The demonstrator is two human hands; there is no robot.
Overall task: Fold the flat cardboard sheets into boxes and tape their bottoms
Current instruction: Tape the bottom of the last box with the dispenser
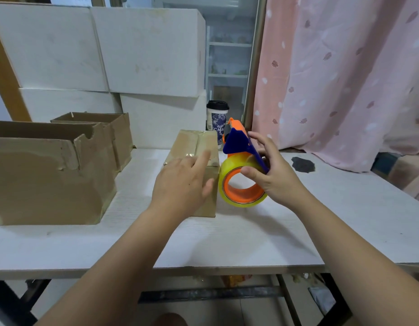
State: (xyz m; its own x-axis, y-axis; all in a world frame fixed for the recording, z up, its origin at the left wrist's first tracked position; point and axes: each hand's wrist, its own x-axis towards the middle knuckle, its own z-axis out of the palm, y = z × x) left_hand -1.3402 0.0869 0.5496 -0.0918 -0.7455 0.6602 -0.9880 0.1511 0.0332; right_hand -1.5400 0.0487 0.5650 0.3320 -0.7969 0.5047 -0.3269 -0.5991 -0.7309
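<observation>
A small box point(194, 143) stands bottom-up on the table, tape along its seam. The left hand point(182, 184) lies open on it. The right hand point(274, 177) grips a tape dispenser point(234, 165) just right of it. Taping seems nearly done; next, probably press the strip flat.

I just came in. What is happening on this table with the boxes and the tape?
A person is taping cardboard boxes at a white table. The left hand lies flat on top of a small closed box, where shiny clear tape seems to run along the seam. The right hand grips a blue and orange tape dispenser just right of that box. Two open boxes stand on the left side, and a lidded paper cup stands behind.
</observation>
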